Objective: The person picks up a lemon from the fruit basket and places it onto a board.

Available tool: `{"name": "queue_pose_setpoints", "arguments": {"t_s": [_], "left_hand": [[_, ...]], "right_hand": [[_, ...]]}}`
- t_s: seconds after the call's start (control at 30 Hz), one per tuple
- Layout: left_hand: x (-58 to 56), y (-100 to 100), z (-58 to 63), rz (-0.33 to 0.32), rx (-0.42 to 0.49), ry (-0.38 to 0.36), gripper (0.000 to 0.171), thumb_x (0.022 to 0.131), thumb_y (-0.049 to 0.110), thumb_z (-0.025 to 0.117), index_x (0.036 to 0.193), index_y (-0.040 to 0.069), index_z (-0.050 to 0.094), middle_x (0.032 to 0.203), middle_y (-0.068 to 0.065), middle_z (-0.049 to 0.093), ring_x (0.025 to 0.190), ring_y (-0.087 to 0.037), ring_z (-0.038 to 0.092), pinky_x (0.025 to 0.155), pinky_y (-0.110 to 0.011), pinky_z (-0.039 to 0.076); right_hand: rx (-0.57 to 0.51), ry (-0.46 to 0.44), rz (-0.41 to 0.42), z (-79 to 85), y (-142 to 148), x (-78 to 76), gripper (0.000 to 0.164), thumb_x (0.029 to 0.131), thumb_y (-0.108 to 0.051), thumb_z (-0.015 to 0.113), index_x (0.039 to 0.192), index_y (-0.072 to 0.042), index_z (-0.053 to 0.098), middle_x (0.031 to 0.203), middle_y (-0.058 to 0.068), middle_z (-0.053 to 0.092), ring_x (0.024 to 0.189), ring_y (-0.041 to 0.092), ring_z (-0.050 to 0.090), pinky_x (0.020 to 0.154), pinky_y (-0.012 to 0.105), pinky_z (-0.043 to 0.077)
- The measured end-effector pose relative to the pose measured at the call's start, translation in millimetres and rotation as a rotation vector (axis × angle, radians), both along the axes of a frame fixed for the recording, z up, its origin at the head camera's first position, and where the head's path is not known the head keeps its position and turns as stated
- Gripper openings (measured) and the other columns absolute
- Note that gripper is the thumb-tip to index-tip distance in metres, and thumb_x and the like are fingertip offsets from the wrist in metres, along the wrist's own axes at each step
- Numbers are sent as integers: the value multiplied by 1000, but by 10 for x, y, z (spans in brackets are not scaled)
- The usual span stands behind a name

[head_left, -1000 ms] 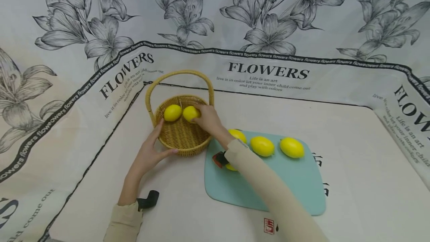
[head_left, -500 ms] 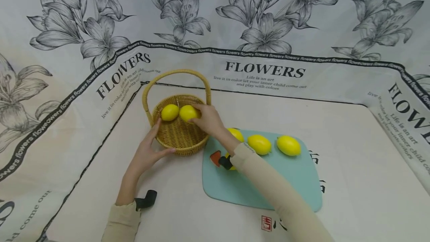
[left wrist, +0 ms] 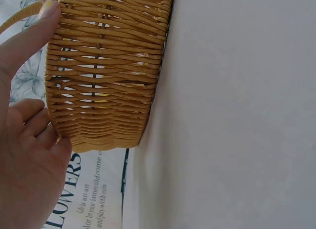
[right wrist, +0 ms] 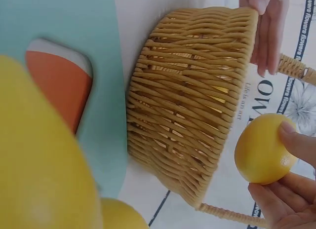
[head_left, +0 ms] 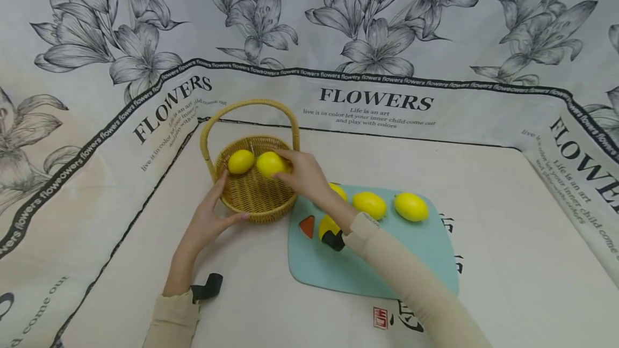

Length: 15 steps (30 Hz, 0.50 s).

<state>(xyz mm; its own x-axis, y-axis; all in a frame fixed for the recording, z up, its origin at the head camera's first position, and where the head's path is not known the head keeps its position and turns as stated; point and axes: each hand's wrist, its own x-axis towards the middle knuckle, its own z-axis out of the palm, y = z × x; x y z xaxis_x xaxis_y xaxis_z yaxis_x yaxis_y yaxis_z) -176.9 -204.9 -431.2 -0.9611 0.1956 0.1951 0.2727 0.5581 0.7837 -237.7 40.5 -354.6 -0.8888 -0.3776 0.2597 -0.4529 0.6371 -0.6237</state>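
A wicker basket (head_left: 256,189) with a tall arched handle stands left of the middle, with one lemon (head_left: 240,161) lying inside. My left hand (head_left: 208,224) holds its near left rim, thumb at the front; in the left wrist view its fingers (left wrist: 37,118) bend at the rim. My right hand (head_left: 307,176) pinches a second lemon (head_left: 271,165) between thumb and fingers. In the right wrist view this lemon (right wrist: 265,149) is above the rim, apart from the basket (right wrist: 190,98).
Right of the basket lies a light blue-green board (head_left: 319,267) bearing several lemons (head_left: 369,205), partly behind my right arm. An orange-red wedge with a pale edge (head_left: 307,226) lies at its left side. Floral cloth (head_left: 377,31) rises behind the white table (head_left: 251,305).
My right wrist has shifted slightly right and nearer, uncovering the orange-red wedge, with the lemon still pinched. The head view has panned slightly right. My left hand stays on the basket.
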Motion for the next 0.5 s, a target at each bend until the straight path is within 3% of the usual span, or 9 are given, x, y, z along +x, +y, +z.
{"name": "queue_pose_setpoints", "arguments": {"t_s": [0.5], "left_hand": [[-1,7,-4,-1,-1,-8,110,75,38,82,156,24,8,161,-6,9,145,-31,11,116,-55,16]], "right_hand": [[-127,40,68,113,252,284,55,83,-16,77,131,2,57,131,13,59,116,24,59,92,25,51]]}}
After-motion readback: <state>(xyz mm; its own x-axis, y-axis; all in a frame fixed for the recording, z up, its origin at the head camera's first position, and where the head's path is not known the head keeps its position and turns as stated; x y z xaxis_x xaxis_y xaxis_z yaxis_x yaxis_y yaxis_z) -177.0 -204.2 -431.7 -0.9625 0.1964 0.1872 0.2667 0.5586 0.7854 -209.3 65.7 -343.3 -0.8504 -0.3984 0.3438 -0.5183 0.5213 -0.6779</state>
